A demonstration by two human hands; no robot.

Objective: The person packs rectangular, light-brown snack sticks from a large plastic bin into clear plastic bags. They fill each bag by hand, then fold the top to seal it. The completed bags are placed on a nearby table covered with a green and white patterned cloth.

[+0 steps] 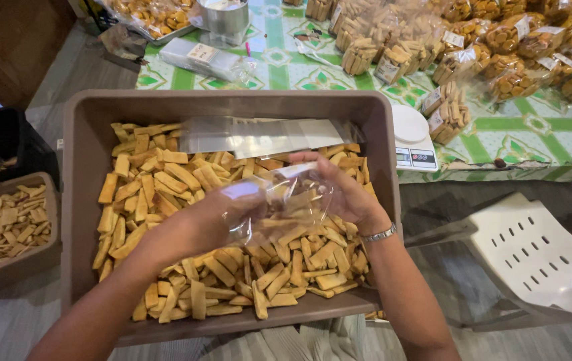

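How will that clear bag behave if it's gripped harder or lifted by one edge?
The clear bag is thin and crinkled between the left hand and right hand, so it is probably floppy and light. Its glossy film may be slippery. The biscuit sticks look brittle.

Left side: smaller brown tub (32, 257) of paler sticks on the floor, black crate (5, 137) behind it. Table has a green-and-white patterned cloth (520, 134). On it: white kitchen scale (413, 137) at the near edge, filled clear packs of sticks (446, 110) just beside the scale, more stacked packs (379, 40) farther back, round golden snack bags (540, 60) far right. Metal pot (222, 17) top centre. White plastic chair (533, 254) lower right.
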